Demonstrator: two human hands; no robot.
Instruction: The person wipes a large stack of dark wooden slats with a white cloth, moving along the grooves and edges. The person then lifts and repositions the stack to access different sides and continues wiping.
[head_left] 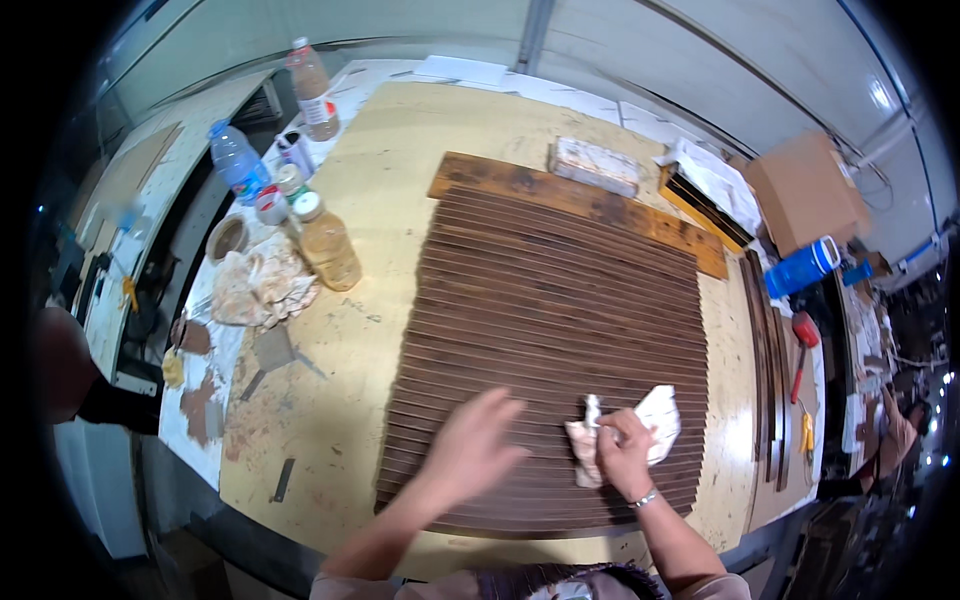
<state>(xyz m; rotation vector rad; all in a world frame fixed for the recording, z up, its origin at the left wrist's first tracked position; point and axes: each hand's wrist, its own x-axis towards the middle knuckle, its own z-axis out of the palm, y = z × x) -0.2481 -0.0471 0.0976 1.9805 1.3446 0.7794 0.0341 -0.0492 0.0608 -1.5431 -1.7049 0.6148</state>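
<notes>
Currently, the right hand point(625, 452) is pinching a crumpled white cloth point(661, 420) between bent fingers and thumb, with the cloth spilling out on both sides of the grip, over the near right part of a dark brown slatted panel point(545, 335). The panel is lying flat on the pale worktable point(310, 420), its far edge sitting against or just over a brown plank point(575, 202); I cannot tell which. The left hand point(475, 440) is hovering over or resting on the near left slats, fingers stretched out and holding nothing visible; blur is hiding whether it is touching. The main risk is probably snagging: the ridges are running crosswise and close together, so a loose fold of cloth could be catching on a slat edge if the hand is dragging it across them. Bare fingertips could likewise be meeting a rough edge. If the left hand is not bracing, a hard push could be shifting the panel, since no clamp is showing. Farther off, an amber bottle point(330, 250) is standing near the panel's left side, where a wide elbow swing could be tipping it toward the slats.
</notes>
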